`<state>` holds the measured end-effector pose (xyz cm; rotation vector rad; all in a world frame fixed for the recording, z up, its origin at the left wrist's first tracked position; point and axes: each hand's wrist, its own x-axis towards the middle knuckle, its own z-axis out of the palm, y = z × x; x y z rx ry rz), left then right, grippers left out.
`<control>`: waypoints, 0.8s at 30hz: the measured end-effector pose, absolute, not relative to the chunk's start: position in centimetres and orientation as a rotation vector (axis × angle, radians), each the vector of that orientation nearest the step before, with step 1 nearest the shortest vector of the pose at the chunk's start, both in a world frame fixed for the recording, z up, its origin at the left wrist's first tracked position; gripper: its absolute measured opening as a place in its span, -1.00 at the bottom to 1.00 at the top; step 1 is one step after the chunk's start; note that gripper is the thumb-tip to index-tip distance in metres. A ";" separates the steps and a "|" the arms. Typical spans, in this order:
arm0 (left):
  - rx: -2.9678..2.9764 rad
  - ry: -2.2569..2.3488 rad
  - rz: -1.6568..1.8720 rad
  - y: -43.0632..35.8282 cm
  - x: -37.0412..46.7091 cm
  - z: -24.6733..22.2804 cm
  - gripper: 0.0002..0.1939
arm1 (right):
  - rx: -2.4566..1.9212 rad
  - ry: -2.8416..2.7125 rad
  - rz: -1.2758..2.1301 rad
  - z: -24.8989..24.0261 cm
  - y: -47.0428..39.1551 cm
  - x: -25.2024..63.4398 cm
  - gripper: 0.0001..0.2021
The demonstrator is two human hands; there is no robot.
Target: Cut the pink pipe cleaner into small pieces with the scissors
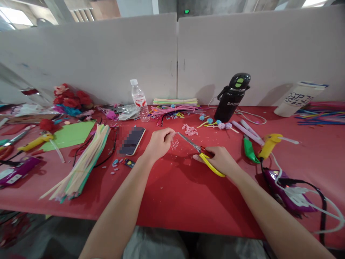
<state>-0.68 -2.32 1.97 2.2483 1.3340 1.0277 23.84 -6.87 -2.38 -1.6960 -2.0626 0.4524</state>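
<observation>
My right hand (218,158) is closed on the scissors (211,166), which have yellow and red handles. Their blades point up and left, with the tips close to the fingertips of my left hand (161,142). The fingers of my left hand are pinched together; whatever they hold is too small to make out. Tiny pink scraps (175,144) are scattered on the red table beneath the blades. A small heap of pink pieces (189,130) sits just beyond the scissors.
A phone (132,141) and a bundle of pale pipe cleaners (83,163) lie left. Behind stand a plastic bottle (140,102) and a black flask (231,99). A yellow glue gun (269,145) and purple power strip (287,192) are at right, with loose cables.
</observation>
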 end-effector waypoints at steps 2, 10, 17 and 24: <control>2.249 1.335 1.027 -2.3 -0.7 2.0 -0.73 | -1.691 -2.071 0.451 -2.5 -6.8 23.9 -0.46; 2.239 1.341 1.027 -2.4 -0.6 2.1 -0.75 | -1.711 -2.051 0.484 -2.4 -6.8 23.9 -0.48; 2.217 1.363 0.991 -2.3 -0.6 2.2 -0.76 | -1.705 -2.043 0.473 -2.1 -7.0 23.8 -0.47; 2.224 1.338 0.998 -2.1 -0.8 1.9 -0.74 | -1.700 -2.066 0.470 -2.0 -7.1 23.7 -0.47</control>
